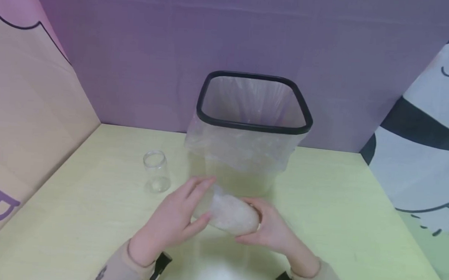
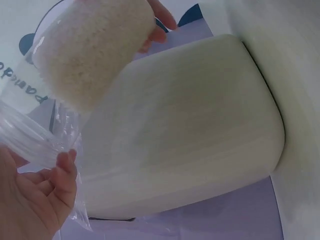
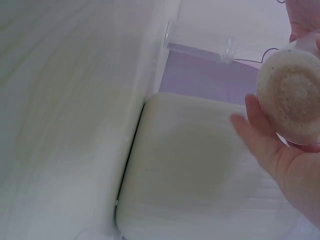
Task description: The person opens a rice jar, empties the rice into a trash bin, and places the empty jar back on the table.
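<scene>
A clear jar of rice (image 1: 233,215) is held tilted on its side above the table. My left hand (image 1: 176,215) holds its mouth end between thumb and fingers. Around the base end my right hand (image 1: 271,230) curves its fingers and thumb. In the left wrist view, white grains fill the jar's (image 2: 95,50) lower part, while the clear rim lies by my left fingers (image 2: 65,167). The right wrist view shows the round bottom of the jar (image 3: 295,97) facing the camera.
Behind the hands stands a pale bin with a black rim (image 1: 253,127) and a clear liner bag (image 1: 243,147) folded over it. An upright clear glass jar (image 1: 157,172) is on the table (image 1: 82,200) to the left. Purple cloth (image 1: 138,57) walls the back.
</scene>
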